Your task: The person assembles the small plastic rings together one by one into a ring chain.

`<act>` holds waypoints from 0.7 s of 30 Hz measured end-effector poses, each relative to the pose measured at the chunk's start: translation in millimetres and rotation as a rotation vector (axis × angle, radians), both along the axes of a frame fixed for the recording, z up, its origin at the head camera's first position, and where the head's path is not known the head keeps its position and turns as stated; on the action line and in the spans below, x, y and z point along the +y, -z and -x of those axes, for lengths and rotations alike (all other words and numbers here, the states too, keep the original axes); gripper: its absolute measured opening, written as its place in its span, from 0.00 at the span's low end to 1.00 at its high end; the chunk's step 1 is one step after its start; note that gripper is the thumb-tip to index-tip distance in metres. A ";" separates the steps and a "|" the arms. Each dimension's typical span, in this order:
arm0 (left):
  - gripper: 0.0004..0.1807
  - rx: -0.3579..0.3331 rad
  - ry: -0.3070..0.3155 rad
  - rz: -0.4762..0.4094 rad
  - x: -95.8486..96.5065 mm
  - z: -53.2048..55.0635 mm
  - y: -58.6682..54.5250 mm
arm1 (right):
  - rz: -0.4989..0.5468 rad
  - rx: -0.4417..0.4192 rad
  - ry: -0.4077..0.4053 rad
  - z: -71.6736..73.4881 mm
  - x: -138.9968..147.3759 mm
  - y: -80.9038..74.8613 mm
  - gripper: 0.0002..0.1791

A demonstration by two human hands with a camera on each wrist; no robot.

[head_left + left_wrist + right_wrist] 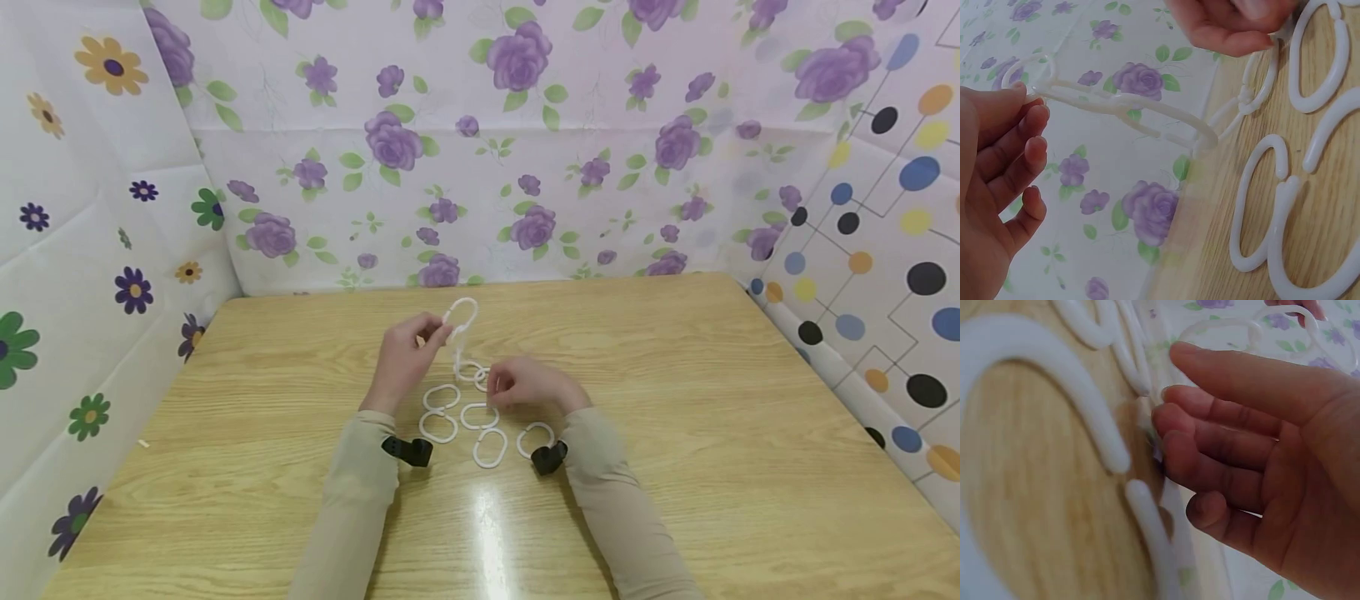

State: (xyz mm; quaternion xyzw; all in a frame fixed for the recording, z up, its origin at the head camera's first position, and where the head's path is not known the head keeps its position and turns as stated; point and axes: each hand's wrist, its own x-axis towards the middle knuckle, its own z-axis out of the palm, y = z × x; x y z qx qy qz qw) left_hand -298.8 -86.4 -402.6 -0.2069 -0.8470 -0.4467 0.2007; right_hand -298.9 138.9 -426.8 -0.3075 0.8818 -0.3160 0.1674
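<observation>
My left hand (pixel 405 357) pinches a white plastic chain link (pixel 476 310) between thumb and fingertips, above the table. In the left wrist view more links (pixel 1166 111) hang joined from it, the lowest reaching down to the wood. My right hand (pixel 534 385) hovers just beside the chain's lower end, its fingers loosely bent. From the right wrist view, thumb and fingers (pixel 1179 453) stand apart with nothing between them. Nearer to me lie several loose white oval links, each with a small gap, among them one link (pixel 505 450) and another (pixel 1088 387) close below the right hand.
The wooden table (pixel 712 400) carries the links around its middle. A floral sheet (pixel 465 192) rises behind it, with patterned sheets at both sides. Another link (pixel 520 439) lies by the right wrist, and a small white scrap (pixel 143 443) is at the left edge.
</observation>
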 end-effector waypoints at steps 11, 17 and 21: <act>0.09 -0.053 0.057 0.026 2.7 -0.3 2.0 | -0.088 -0.021 0.008 -0.3 -4.6 4.0 0.04; 0.09 -0.060 0.077 0.048 2.7 0.8 4.6 | -0.130 -0.034 -0.011 -2.2 -3.8 2.3 0.01; 0.10 -0.073 0.079 0.056 2.6 0.9 5.0 | -0.134 -0.053 -0.029 -1.4 -0.5 3.4 0.03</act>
